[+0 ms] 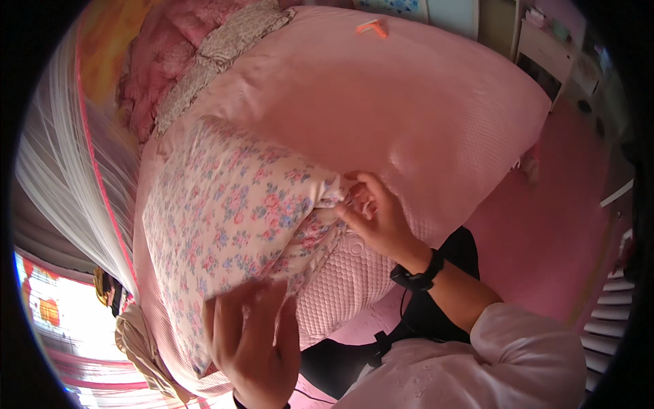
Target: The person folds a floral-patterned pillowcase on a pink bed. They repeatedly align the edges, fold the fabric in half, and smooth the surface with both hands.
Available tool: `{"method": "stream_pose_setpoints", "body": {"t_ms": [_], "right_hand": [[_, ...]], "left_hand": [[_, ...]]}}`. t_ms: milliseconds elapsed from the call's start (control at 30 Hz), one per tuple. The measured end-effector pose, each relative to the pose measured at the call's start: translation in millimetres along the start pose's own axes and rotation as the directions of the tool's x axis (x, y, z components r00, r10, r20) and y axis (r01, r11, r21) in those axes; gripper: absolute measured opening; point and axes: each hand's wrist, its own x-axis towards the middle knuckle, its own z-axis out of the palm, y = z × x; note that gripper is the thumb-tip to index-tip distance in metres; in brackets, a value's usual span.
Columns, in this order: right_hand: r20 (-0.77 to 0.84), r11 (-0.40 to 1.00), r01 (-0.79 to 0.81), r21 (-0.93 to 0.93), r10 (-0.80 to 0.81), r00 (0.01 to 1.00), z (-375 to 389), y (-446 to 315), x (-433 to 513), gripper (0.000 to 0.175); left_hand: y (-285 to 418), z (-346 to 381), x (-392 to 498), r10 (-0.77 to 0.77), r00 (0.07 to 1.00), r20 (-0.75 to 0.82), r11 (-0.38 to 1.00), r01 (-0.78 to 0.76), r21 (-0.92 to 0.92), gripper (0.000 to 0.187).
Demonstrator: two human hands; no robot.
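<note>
A pillow in a floral cotton case (240, 204) lies on the pink quilted mattress cover (357, 286) in front of me. The case is cream, printed with pink roses and blue leaves. My right hand (386, 225) pinches one corner of the case between thumb and fingers, and the cloth bunches there. Folds run from that corner along the near side. My left hand (255, 332), blurred by motion, is at the pillow's near lower edge with its back towards me. Its fingertips are hidden, so whether it grips the cloth is unclear.
A patterned pillow (245, 30) and a fluffy pink blanket (163, 66) lie at the far left. An orange-handled tool (375, 28) rests near the bed's far edge. White netting (76, 168) hangs at left. A white cabinet (546, 46) stands beyond the bed's right corner.
</note>
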Motion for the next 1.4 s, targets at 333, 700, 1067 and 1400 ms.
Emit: {"method": "stream_pose_setpoints", "body": {"t_ms": [333,700,1067,1400], "right_hand": [[0.046,0.975,0.215,-0.056,-0.212,0.976,-2,19,2,0.033],[-0.056,0.828,0.413,-0.379,-0.466,0.883,-3,-34,39,0.041],[0.412,0.785,0.335,-0.521,-0.112,0.904,4,-1,37,0.044],[0.3,0.515,0.507,-0.691,-0.433,0.85,-7,3,20,0.017]], "left_hand": [[-10,96,119,0.218,0.933,0.287,0.962,-0.255,0.099,0.02],[-12,92,117,0.031,0.952,0.306,0.993,0.004,-0.114,0.022],[-12,97,115,0.062,0.976,0.21,0.988,-0.03,-0.153,0.017],[-14,97,117,0.028,0.968,0.248,0.988,0.01,-0.153,0.015]]}}
